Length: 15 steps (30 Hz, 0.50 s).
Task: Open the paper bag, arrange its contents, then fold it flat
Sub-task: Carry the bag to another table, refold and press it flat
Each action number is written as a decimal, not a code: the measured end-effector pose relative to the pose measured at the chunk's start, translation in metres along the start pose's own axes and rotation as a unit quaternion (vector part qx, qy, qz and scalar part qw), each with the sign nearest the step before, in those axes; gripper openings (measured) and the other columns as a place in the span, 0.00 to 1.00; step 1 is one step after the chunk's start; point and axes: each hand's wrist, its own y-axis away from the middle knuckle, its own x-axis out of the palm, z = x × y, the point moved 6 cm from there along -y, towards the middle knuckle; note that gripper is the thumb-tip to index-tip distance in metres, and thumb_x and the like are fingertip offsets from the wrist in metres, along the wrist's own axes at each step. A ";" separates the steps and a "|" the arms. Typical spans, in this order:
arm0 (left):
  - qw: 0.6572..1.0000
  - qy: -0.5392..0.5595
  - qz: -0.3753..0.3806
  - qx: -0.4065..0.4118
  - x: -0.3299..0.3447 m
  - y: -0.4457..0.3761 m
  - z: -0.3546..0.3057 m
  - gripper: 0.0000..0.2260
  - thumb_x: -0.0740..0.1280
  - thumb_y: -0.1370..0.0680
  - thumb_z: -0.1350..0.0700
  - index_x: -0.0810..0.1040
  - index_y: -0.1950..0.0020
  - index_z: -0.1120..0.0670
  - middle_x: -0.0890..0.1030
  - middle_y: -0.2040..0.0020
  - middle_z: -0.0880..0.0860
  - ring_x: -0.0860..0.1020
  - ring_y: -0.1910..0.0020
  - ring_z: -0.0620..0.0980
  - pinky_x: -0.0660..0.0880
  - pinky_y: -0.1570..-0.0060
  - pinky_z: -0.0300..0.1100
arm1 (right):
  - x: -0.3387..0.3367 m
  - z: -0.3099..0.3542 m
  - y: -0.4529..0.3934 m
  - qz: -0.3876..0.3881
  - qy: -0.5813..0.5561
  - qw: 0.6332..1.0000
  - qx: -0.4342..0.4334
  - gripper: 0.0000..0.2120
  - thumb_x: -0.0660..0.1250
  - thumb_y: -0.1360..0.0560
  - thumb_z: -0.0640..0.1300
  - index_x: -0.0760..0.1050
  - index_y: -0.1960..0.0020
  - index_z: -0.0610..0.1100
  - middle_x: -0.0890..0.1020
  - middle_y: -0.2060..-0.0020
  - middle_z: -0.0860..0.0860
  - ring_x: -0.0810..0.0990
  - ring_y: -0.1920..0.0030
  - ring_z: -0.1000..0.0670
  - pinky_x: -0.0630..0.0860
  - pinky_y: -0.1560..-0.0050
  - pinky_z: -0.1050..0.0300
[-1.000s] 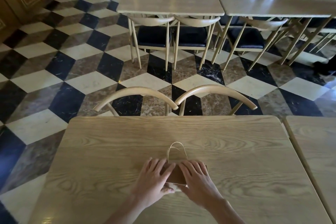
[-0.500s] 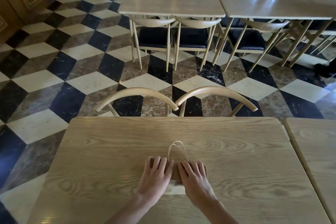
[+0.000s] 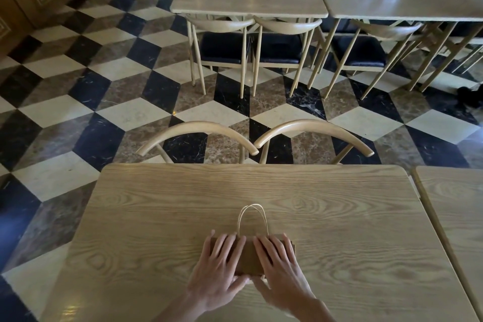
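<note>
Both hands lie palm-down on a brown paper bag (image 3: pixel 249 260) near the front middle of the wooden table (image 3: pixel 156 217). Left hand (image 3: pixel 218 273): fingers spread wide and flat, pressing the bag's left half, gripping nothing. Right hand (image 3: pixel 281 270): fingers likewise splayed and flat on the right half, thumb near the bag's near edge. Thumbs almost meet at that edge. Bag lies flat under the hands; whether anything is inside cannot be told. Its two pale cord handles (image 3: pixel 252 217) loop out from the far edge, lying on the tabletop. Bare wood all round the bag, with wide room left, right and beyond. A second table (image 3: pixel 454 217) butts close on the right. Two curved chair backs (image 3: pixel 198 132) stand against the far edge.
</note>
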 end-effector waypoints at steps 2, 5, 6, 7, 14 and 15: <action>1.000 0.018 -0.003 -0.009 0.000 -0.001 0.001 0.31 0.51 0.21 0.34 0.60 0.24 0.51 0.70 0.33 0.53 0.66 0.31 0.54 0.55 0.31 0.63 | -0.007 -0.002 0.000 -0.015 -0.052 0.998 0.020 0.31 0.60 0.24 0.62 0.69 0.28 0.43 0.73 0.32 0.51 0.70 0.32 0.47 0.58 0.29 0.41; 0.994 0.062 -0.045 -0.079 -0.009 -0.008 0.004 0.18 0.47 0.18 0.43 0.66 0.32 0.44 0.71 0.39 0.46 0.70 0.38 0.49 0.59 0.33 0.55 | -0.017 -0.004 -0.008 -0.055 -0.099 0.990 0.078 0.18 0.58 0.22 0.53 0.73 0.35 0.50 0.77 0.39 0.56 0.73 0.39 0.51 0.61 0.32 0.47; 0.990 0.071 -0.055 -0.113 -0.012 -0.011 0.004 0.15 0.48 0.18 0.44 0.69 0.36 0.44 0.72 0.43 0.45 0.72 0.43 0.49 0.63 0.38 0.51 | -0.020 -0.003 -0.012 -0.067 -0.101 0.987 0.109 0.13 0.57 0.21 0.52 0.73 0.39 0.52 0.78 0.44 0.57 0.74 0.43 0.52 0.63 0.34 0.49; 0.985 0.072 -0.062 -0.146 -0.015 -0.015 0.003 0.13 0.51 0.19 0.44 0.70 0.40 0.43 0.74 0.46 0.44 0.73 0.47 0.49 0.66 0.43 0.49 | -0.021 -0.002 -0.016 -0.073 -0.096 0.982 0.145 0.10 0.55 0.21 0.51 0.73 0.45 0.52 0.78 0.49 0.57 0.74 0.47 0.51 0.65 0.37 0.50; 0.961 0.055 -0.052 -0.267 0.000 -0.025 -0.003 0.09 0.65 0.27 0.47 0.70 0.50 0.46 0.77 0.55 0.49 0.73 0.55 0.53 0.66 0.53 0.51 | -0.013 0.004 -0.041 -0.076 -0.046 0.961 0.260 0.08 0.54 0.25 0.50 0.68 0.60 0.50 0.74 0.63 0.53 0.73 0.59 0.47 0.68 0.46 0.46; 0.960 0.055 -0.049 -0.271 0.003 -0.024 -0.001 0.10 0.66 0.28 0.48 0.70 0.49 0.46 0.77 0.55 0.50 0.73 0.54 0.54 0.67 0.53 0.51 | -0.010 0.005 -0.043 -0.077 -0.039 0.962 0.261 0.07 0.55 0.25 0.50 0.68 0.60 0.50 0.74 0.63 0.53 0.73 0.60 0.46 0.67 0.45 0.45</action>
